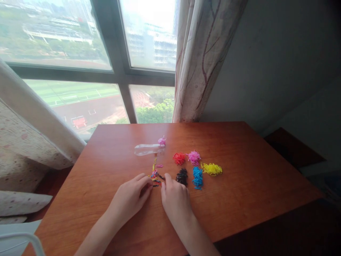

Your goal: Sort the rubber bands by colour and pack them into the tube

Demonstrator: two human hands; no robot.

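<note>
Below the frame's middle, the left hand (130, 195) and right hand (177, 196), both curled, seem to pick through a small many-coloured pile of thin rubbery loops (154, 174), needing gentle pinches next, though I can't tell if they hold any.

The single view comes from the wearer's head, above the near side of the reddish-brown wooden table (234, 209), facing forward and down. It is wide and fairly far back—the tabletop's far edge crosses near mid-height, and the left hand (133, 192) and right hand (177, 195) appear small, low and near centre, forearms entering from the bottom border. Above the table it looks out through the window (124, 76), with a branch-patterned curtain (198, 60) right of centre and the dim wall (266, 71) filling the upper right.
</note>
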